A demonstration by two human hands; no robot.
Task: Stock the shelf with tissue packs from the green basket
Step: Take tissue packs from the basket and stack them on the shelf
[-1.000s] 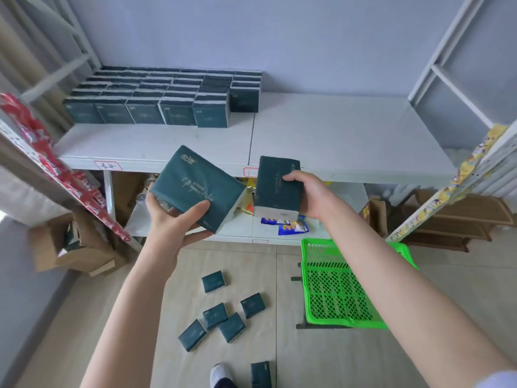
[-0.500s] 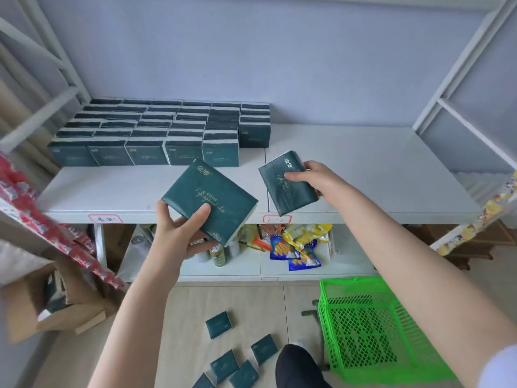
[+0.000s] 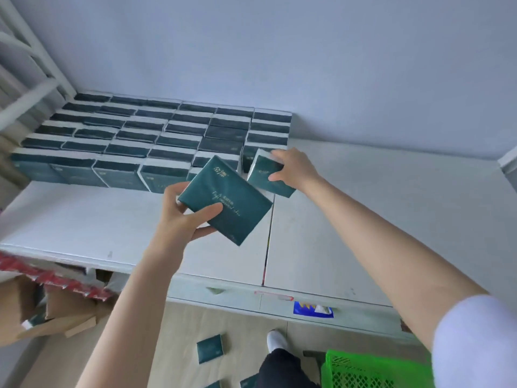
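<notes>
My left hand (image 3: 184,217) grips a dark green tissue pack (image 3: 228,198) flat above the middle of the white shelf (image 3: 363,219). My right hand (image 3: 293,169) holds a second tissue pack (image 3: 265,175), tilted, at the front of the rightmost row of stocked packs (image 3: 156,135). Those packs stand in several rows at the shelf's back left. The green basket (image 3: 372,369) sits on the floor at the lower right, only its corner showing.
Loose tissue packs (image 3: 210,350) lie on the floor below the shelf, beside my shoe (image 3: 277,340). A cardboard box (image 3: 56,312) and a red-packaged strip (image 3: 53,278) are at the lower left. White frame bars (image 3: 30,71) rise at the far left.
Both hands have moved up and forward over the shelf. The right hand's pack now reaches the front of the rightmost row; the left hand's pack follows just behind it.
</notes>
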